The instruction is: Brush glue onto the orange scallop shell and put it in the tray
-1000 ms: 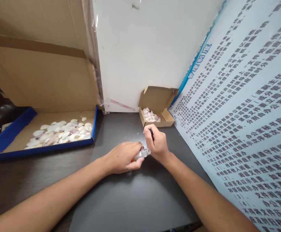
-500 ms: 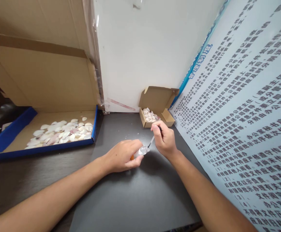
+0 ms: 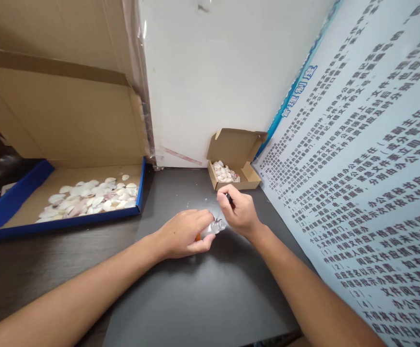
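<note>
My left hand [image 3: 186, 233] is closed round a small clear bottle [image 3: 212, 228], its uncapped neck tilted to the right. An orange patch shows on the bottle beside my fingers. My right hand [image 3: 240, 209] pinches a dark-capped brush applicator [image 3: 230, 198] just above and right of the bottle mouth. Most of the cap is covered by my fingers, and the thin brush stem is hard to make out behind the bottle neck. Both hands hover over a dark grey board [image 3: 181, 294].
An open blue-edged cardboard box [image 3: 97, 218] at left holds many pale shells [image 3: 90, 200]. Behind my right hand stands a small open cardboard box [image 3: 248, 183] with shells. A white panel [image 3: 210, 82] rises at the back, a printed poster [image 3: 369, 168] along the right.
My right hand has shifted slightly left and down, and the brush has left the bottle mouth. My left hand holds nearly the same place, the bottle neck turned a little.
</note>
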{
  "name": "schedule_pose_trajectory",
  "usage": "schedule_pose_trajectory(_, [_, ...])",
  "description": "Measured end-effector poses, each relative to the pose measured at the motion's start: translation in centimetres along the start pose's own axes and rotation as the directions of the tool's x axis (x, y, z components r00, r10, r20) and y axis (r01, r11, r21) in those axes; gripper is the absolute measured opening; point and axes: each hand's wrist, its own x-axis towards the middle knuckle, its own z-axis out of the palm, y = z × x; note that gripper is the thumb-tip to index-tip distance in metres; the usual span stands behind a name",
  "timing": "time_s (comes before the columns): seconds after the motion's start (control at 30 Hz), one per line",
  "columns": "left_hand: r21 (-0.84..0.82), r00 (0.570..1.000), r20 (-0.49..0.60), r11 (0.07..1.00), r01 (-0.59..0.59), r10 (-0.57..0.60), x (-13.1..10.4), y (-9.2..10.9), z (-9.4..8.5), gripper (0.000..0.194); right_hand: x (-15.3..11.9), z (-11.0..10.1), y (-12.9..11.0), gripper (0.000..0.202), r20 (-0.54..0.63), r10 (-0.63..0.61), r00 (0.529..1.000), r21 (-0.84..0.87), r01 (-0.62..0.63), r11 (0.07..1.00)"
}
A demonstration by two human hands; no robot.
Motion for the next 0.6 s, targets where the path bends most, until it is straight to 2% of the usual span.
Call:
schedule_pose_trajectory(0.1, [0.01,1.0,-0.002,1.0,-0.008,0.008,0.0,-0.1,0.1,0.013,0.0,-0.2,0.0,0.02,0.021,-0.002,1.0,0.0,0.002,1.0])
schedule_pose_trajectory(0.27, [0.001,1.0,0.009,1.0,0.0,0.0,-0.1,-0.3,0.0,0.014,0.2,-1.1,0.0,0.022,-0.09,0.06,0.994,0.028,-0.058,0.998])
schedule_pose_trajectory(0.43, [-0.016,1.0,0.0,1.0,0.015,-0.015,0.0,-0.3,0.0,0.014,0.1,-1.0,0.1,0.021,-0.016,0.021,1.0,0.018,-0.021,1.0])
schedule_pose_trajectory(0.6, [-0.006,1.0,-0.01,1.0,0.009,-0.009,-0.1,-0.4,0.1,0.012,0.0,-0.8,0.1,0.02,-0.016,0.006,1.0,-0.012,-0.006,1.0])
